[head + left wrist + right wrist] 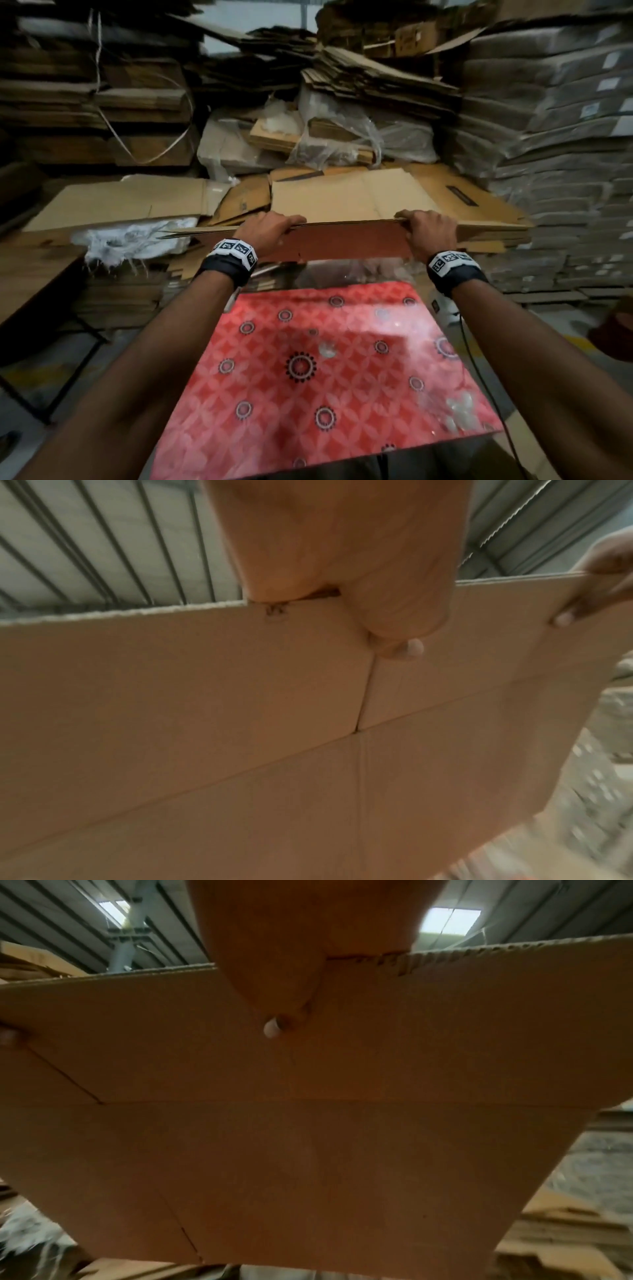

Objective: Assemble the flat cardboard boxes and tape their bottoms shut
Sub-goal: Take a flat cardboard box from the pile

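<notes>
We have barely begun: our left hand [270, 229] and right hand [430, 233] each clamp the top edge of one flat box [346, 241], fingers curled over it and thumbs on the near face, holding it up in front of the pile [394, 198] and above the red table [308, 370]. The box is not yet opened into shape, its flaps are unfolded, and we see no tape on it or anywhere, so squaring, folding and taping all remain.

Flat box [346, 240] hides fingertips of left hand [270, 229], right hand [430, 233]; stacks [565, 137] blurred.
</notes>
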Motion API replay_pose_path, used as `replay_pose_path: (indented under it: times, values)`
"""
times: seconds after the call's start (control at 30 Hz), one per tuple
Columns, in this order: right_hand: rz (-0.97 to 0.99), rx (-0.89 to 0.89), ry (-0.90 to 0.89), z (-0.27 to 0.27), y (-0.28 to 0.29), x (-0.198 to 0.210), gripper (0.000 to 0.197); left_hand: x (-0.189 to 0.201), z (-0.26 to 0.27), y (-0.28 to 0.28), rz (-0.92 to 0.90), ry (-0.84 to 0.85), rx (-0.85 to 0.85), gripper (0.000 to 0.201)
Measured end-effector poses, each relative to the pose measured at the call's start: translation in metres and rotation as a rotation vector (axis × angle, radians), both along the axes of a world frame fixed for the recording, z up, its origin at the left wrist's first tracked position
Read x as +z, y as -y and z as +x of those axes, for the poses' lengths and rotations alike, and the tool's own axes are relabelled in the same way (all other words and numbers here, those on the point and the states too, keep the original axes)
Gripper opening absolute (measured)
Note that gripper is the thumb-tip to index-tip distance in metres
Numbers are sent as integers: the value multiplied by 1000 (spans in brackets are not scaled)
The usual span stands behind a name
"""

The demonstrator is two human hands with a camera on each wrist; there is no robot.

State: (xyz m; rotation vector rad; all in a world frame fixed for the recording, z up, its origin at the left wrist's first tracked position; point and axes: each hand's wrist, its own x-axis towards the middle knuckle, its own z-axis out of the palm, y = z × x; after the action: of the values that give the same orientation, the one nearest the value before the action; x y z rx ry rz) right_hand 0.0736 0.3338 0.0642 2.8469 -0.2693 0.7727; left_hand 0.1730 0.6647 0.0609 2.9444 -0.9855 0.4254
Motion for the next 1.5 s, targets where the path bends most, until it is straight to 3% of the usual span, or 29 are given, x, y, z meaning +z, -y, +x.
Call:
replay_pose_path:
  times: [0.33, 0.57, 0.73, 0.93, 1.23, 1.37, 1.5]
  values:
    - [-50, 56, 265, 96, 82, 87, 33, 98, 81, 72, -4, 325, 10, 68]
    - [-41, 99, 296, 191, 151, 131, 39, 151, 160, 140, -25, 417, 46, 67]
    - [-24, 147, 320, 260, 188, 147, 45, 167, 218, 179, -6, 437, 99, 69]
    - [66, 179, 395, 343, 215, 149, 42, 170, 294, 216, -60, 440, 129, 68]
    - [75, 217, 524, 462, 242, 137, 49, 146, 408, 243, -178, 612, 68, 67]
    - [70, 230, 545, 505, 247, 109, 49, 104, 459, 247, -203, 652, 59, 72]
    - [137, 212, 315, 532, 251, 39, 51, 22, 494, 255, -138, 466, 77, 74]
